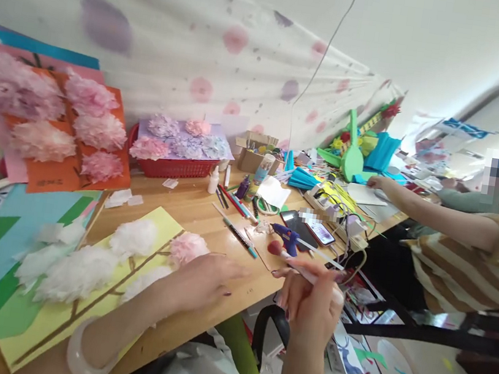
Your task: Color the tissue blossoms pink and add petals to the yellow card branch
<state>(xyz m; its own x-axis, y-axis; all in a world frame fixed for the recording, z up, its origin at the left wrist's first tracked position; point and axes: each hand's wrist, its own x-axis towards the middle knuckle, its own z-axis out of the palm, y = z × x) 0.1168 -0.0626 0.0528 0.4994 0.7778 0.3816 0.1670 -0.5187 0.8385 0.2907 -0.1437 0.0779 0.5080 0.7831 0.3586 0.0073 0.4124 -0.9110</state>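
Fluffy white and pink paper blossoms (77, 274) cover yellow rectangular paper (103, 309) at the wooden table (186, 203)'s near edge; left hand (206, 277) loosely spread, right hand (315, 298) pinching red-tipped brush (275, 248).

On my feed the table (183, 196) reads as pale wood, smooth with a soft sheen. I see matt paper in the yellow sheet (158, 227), and thin, crinkled tissue, rough at the edges, in the white flowers (79, 274) and pink flower (187, 248). The brush (275, 248) shows soft, matt bristles and a smooth handle. The basket (178, 169) looks like plastic, as does the glue gun (287, 238). The phone (321, 232) has a glossy screen; the bracelet (78, 350) is polished, though I can't tell its material.
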